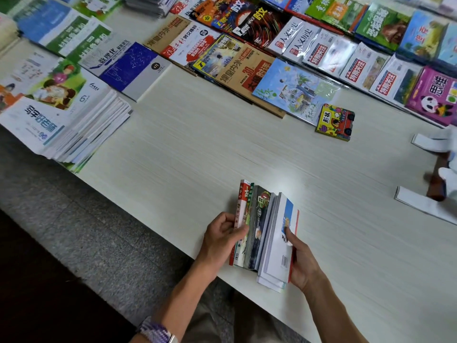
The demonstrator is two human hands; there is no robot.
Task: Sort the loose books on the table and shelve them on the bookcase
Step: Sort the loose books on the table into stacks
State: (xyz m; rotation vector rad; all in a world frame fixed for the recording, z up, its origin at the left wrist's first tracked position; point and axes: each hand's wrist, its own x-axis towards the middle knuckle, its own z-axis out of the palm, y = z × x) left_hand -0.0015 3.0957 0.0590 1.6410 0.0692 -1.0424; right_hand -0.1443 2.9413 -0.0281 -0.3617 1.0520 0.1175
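Your left hand [222,237] is pinching the books [264,233] at their 9 o'clock | your right hand [300,258] is clamping them at 3 | bundle is standing on edge between both, at the table [193,154] edge | long axis running 6 to 12 | bookcase out of view.

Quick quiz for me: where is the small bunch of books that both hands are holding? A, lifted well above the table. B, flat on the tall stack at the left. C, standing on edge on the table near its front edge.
C: the bunch of books stands on edge on the table near its front edge, the left hand and right hand gripping its two sides.
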